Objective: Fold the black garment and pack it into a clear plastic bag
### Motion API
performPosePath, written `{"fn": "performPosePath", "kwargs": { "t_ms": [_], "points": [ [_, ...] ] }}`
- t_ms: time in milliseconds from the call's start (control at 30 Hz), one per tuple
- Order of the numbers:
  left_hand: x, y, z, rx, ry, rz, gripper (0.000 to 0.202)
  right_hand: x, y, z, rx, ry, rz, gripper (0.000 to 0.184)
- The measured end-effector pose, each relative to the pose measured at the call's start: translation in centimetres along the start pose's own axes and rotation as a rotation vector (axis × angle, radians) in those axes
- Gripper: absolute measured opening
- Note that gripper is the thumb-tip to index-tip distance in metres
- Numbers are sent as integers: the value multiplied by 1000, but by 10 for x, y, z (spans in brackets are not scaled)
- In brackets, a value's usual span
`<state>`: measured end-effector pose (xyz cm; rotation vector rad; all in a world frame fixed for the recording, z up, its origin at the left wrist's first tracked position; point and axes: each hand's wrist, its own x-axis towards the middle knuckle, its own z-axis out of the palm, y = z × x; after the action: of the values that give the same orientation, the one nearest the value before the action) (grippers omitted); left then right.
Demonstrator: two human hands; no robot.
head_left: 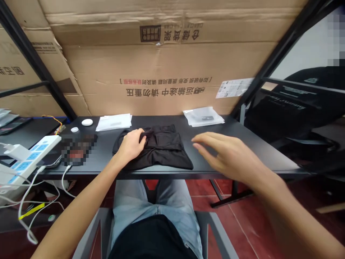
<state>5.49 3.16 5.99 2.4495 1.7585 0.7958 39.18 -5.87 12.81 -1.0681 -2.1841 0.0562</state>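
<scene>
Left hand lies on the black fabric garment, fingers curled over its folds; whether it grips cannot be told. Right hand is open, fingers spread, just beside the garment. Garment sits on the black table; judged light, soft and limp, best taken at a folded edge. Beyond: clear plastic bag, cardboard carton printed upside down "请勿重压".

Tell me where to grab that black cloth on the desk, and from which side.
Best to pinch the near right corner of the black cloth, coming from the right. That corner sticks out in a point and is free of the left hand, which sits on the far side, and the right hand already hovers on that side.
</scene>
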Motion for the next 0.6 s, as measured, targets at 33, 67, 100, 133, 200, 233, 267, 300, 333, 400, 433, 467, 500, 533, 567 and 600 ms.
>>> {"fn": "performPosePath", "kwargs": {
  "t_ms": [33, 67, 100, 133, 200, 233, 267, 300, 333, 400, 433, 467, 500, 533, 567, 600],
  "points": [
    [0, -4, -3, -17, 25, -17, 23, 10, 6, 10, -37, -27, -56, 20],
    [-1, -9, -6, -36, 52, -35, 25, 17, 14, 22, -59, -81, -107, 24],
    [-2, -16, -10, -53, 80, -56, 27, 23, 23, 36, -66, -120, -142, 28],
    [-5, -23, -15, -64, 107, -78, 30, 27, 33, 51, -59, -143, -165, 30],
    [-12, -41, -24, -51, 145, -127, 39, 30, 54, 76, -44, -172, -186, 28],
    [-17, -50, -29, -26, 146, -150, 44, 30, 63, 85, -37, -188, -183, 26],
    [-23, -60, -33, 3, 136, -171, 48, 30, 71, 93, -26, -204, -173, 24],
    [-29, -69, -36, 33, 117, -188, 52, 28, 77, 98, -11, -217, -157, 22],
    [-35, -76, -39, 62, 97, -199, 55, 27, 81, 101, 9, -227, -137, 22],
    [-44, -84, -43, 134, 94, -209, 59, 23, 86, 105, 60, -225, -100, 22],
    [-47, -83, -43, 171, 118, -205, 59, 21, 86, 105, 85, -217, -85, 22],
    [-48, -80, -43, 200, 154, -190, 58, 19, 86, 105, 105, -208, -73, 23],
    [-47, -74, -42, 213, 188, -163, 55, 17, 85, 105, 121, -202, -63, 23],
    [-46, -65, -41, 203, 213, -125, 51, 16, 84, 104, 132, -198, -53, 24],
    [-44, -55, -39, 172, 216, -74, 46, 14, 83, 102, 142, -197, -43, 25],
    [-41, -45, -35, 130, 202, -14, 41, 13, 81, 100, 150, -191, -33, 27]
  ]
}}
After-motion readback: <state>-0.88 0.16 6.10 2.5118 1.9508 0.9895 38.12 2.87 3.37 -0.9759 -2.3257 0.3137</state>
